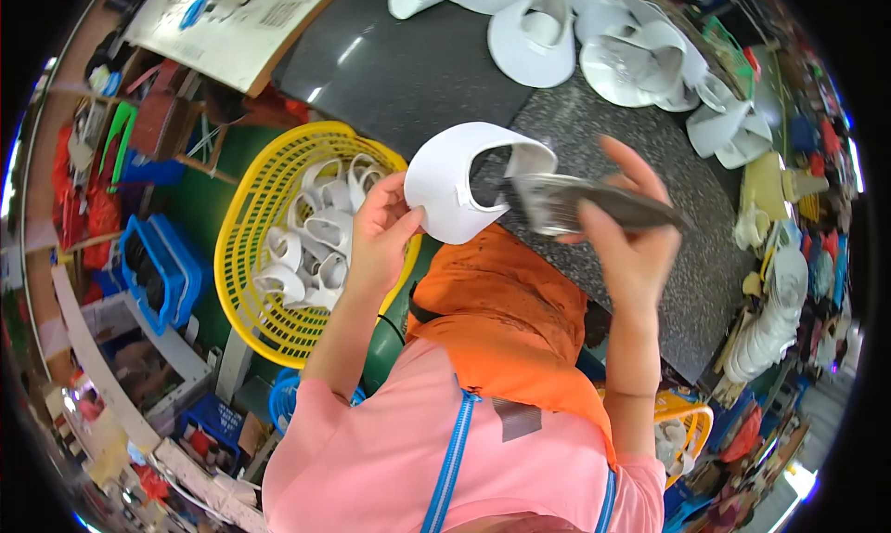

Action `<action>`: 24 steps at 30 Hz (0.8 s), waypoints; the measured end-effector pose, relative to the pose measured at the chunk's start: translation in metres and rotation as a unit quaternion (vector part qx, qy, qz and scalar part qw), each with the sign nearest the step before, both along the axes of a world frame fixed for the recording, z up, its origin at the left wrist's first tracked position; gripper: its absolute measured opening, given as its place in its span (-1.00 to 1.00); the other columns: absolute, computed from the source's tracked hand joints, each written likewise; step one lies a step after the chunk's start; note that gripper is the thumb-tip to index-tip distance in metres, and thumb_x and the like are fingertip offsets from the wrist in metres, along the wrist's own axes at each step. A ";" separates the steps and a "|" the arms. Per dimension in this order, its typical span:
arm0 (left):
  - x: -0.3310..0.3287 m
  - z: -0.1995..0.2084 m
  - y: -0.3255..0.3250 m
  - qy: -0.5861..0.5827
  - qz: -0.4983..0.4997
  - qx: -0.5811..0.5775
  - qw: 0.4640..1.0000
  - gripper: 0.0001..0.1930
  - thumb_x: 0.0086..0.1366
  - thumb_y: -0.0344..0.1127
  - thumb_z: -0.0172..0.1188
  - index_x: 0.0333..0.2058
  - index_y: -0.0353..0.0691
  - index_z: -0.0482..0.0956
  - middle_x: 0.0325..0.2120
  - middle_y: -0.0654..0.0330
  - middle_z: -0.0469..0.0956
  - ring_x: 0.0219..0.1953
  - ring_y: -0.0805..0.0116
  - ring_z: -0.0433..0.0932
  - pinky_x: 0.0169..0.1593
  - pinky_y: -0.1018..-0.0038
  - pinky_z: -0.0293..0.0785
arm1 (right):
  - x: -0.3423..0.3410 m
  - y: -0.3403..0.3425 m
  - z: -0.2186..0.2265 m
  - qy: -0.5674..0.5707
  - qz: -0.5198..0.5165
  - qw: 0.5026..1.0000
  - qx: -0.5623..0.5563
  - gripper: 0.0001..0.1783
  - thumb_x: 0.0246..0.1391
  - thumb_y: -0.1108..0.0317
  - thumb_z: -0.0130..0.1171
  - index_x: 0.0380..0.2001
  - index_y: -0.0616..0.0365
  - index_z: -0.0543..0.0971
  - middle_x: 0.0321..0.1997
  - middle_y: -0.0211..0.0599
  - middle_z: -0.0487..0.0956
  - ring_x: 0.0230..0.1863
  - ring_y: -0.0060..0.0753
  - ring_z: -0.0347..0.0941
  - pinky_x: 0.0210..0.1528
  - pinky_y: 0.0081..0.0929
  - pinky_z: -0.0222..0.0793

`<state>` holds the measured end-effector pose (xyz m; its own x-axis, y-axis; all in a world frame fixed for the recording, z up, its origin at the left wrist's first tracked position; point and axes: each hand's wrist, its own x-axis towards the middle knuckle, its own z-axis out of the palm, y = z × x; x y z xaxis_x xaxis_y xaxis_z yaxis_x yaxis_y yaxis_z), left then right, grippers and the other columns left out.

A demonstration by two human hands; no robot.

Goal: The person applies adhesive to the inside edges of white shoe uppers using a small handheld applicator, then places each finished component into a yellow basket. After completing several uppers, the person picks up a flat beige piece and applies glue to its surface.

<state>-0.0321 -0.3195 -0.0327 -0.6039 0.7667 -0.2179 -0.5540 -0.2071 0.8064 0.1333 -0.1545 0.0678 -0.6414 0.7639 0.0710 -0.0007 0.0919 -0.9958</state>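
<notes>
My left hand (pixel 388 227) pinches the left edge of a white curved piece (pixel 444 166), shaped like a visor or shoe upper, with thumb and fingers. Its narrow band (pixel 531 157) curls round toward my right hand (pixel 636 227). That hand grips a flat dark tool with a broad silvery-grey end (pixel 548 203), smeared by motion; its exact kind cannot be made out. The grey end overlaps the band in view; whether they touch is unclear. Both hands are above the near edge of a dark speckled worktop (pixel 640 162).
More white curved pieces (pixel 534 36) lie along the worktop's far side. A yellow basket (pixel 243 254) of white looped pieces (pixel 325 231) stands at my left. Blue crates (pixel 153 273) sit farther left. Another yellow basket (pixel 701 422) is at my lower right. An orange apron (pixel 506 301) covers my lap.
</notes>
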 end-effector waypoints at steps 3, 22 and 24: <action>0.008 -0.007 0.002 0.090 -0.010 -0.032 0.995 -0.57 0.14 -0.64 0.01 0.02 -0.26 0.32 -0.14 0.22 0.42 -0.11 0.42 0.44 -0.12 0.46 0.46 | -0.026 0.002 -0.005 -0.056 0.042 0.994 -0.082 -0.67 -0.07 0.56 0.07 -0.15 0.27 0.43 -0.39 -0.37 0.51 -0.49 -0.70 0.44 -0.51 -0.69 0.42; -0.019 0.006 -0.012 -0.082 0.066 0.023 0.994 -0.57 0.15 -0.61 -0.02 0.04 -0.39 0.29 -0.06 0.07 0.42 -0.03 0.28 0.47 0.02 0.35 0.47 | 0.015 0.000 -0.048 -0.095 0.043 0.915 0.390 -0.64 -0.25 0.69 0.17 -0.31 0.08 0.51 -0.51 -0.29 0.43 -0.55 -0.27 0.39 -0.54 -0.43 0.31; -0.049 0.020 -0.046 -0.026 0.112 -0.023 0.993 -0.46 0.13 -0.60 -0.02 0.14 -0.42 0.20 0.09 0.03 0.32 0.11 0.20 0.36 0.19 0.27 0.26 | 0.036 0.005 -0.044 -0.084 -0.030 0.932 0.352 -0.71 -0.21 0.72 0.17 -0.35 0.18 0.52 -0.47 -0.27 0.48 -0.50 -0.41 0.44 -0.52 -0.50 0.32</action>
